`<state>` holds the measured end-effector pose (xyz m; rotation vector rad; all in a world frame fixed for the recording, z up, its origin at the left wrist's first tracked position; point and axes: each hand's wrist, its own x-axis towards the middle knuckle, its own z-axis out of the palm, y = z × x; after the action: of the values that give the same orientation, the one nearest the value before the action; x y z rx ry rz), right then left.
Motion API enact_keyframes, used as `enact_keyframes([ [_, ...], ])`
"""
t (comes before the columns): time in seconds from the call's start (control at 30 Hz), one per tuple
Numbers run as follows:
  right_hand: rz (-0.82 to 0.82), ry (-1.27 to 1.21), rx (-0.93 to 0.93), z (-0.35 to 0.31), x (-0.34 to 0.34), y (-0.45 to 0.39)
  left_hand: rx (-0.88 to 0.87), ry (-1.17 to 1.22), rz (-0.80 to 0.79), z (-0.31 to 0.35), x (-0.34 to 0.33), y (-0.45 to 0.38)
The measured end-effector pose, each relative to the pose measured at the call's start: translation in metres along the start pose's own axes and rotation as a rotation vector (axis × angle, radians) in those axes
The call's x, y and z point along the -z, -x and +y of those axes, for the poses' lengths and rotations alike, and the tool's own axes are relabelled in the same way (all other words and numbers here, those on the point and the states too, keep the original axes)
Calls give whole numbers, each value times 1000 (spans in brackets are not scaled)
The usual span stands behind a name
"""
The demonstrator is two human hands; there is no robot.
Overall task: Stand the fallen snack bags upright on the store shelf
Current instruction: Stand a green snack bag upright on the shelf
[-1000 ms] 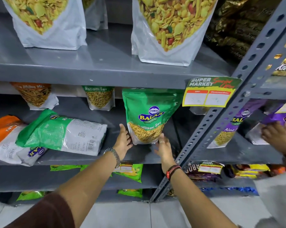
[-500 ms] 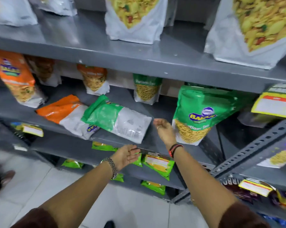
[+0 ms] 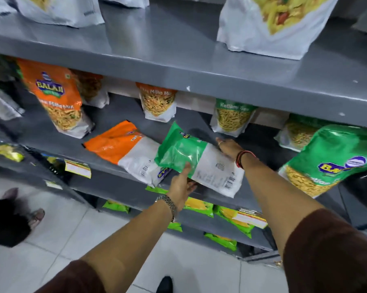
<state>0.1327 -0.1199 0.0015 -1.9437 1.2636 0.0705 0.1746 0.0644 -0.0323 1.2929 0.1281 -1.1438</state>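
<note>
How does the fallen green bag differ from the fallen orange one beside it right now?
The fallen green bag has both hands on it, the left hand at its near edge and the right hand at its far side; the fallen orange bag is untouched. The green bag overlaps the orange bag's lower corner. Both lie back side up, barcodes showing.

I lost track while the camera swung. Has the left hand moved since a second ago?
Yes. The left hand left the upright green bag and went left along the shelf to the fallen green bag, now gripping its near edge.
</note>
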Motion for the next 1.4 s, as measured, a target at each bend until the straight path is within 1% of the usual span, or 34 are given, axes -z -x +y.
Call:
enact_keyframes([
  [0.07,-9,-120,-41,-5,1,-7,-15,3,21,-1,2,-6],
  [0.17,-8,-234,-37,-4,6,-6,-28,23,-31,-2,5,-10],
  [0.3,60,-410,-196,15,10,13,-65,20,-97,8,9,-9],
  [0.4,73,-597,-265,34,9,34,-116,-65,-87,21,9,-10],
  [0.53,141,-783,-239,41,7,62,-181,-230,-73,48,8,-13],
  [0.7,278,-895,-126,28,8,68,-349,-311,-126,87,-6,-16],
  [0.83,393,-921,-86,26,-4,58,-401,-388,-127,97,-11,-24],
  [0.9,410,-936,-85,32,-15,56,-414,-429,-132,93,-6,-27],
  [1.0,374,-993,-76,41,-23,51,-388,-458,-146,82,1,-29],
  [1.1,334,-1023,-61,43,-20,51,-366,-457,-128,70,6,-26],
  [1.17,303,-1024,-55,45,-16,53,-334,-500,-113,58,9,-20],
  [1.23,289,-979,-47,47,-14,56,-294,-545,-144,43,11,-11],
  [1.33,297,-908,-25,49,-13,64,-228,-616,-251,25,8,4],
  [1.4,306,-842,-24,54,-16,72,-248,-642,-256,22,4,5],
])
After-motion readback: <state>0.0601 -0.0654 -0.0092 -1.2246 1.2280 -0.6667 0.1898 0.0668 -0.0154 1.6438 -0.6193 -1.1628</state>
